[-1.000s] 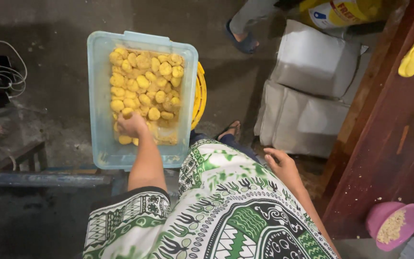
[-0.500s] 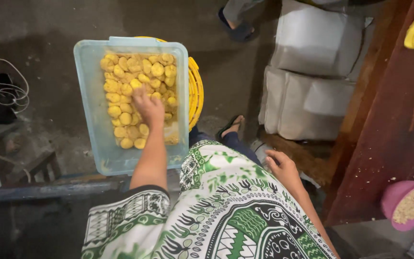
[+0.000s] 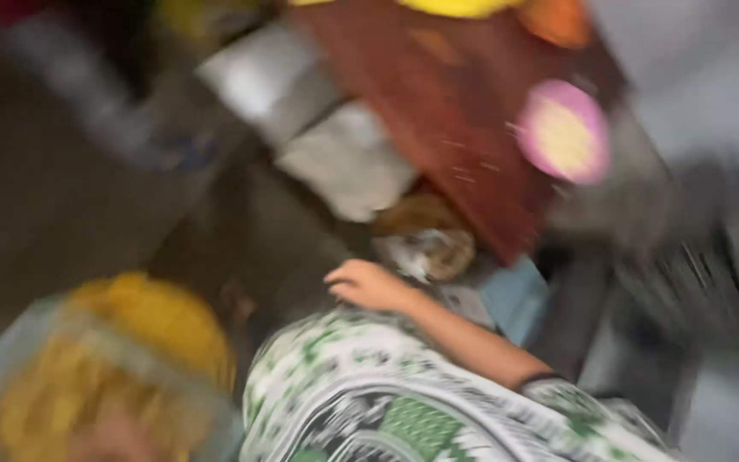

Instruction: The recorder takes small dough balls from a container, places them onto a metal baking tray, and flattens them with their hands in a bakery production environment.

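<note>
Your right hand rests empty on your knee; your left hand is blurred in the tub of yellow pieces, grip unclear.

Blurred pale packages sit ahead of you.
Two whitish, boxy wrapped packages lie near the red-brown wooden board; labels, signs and screens can't be made out.
</note>
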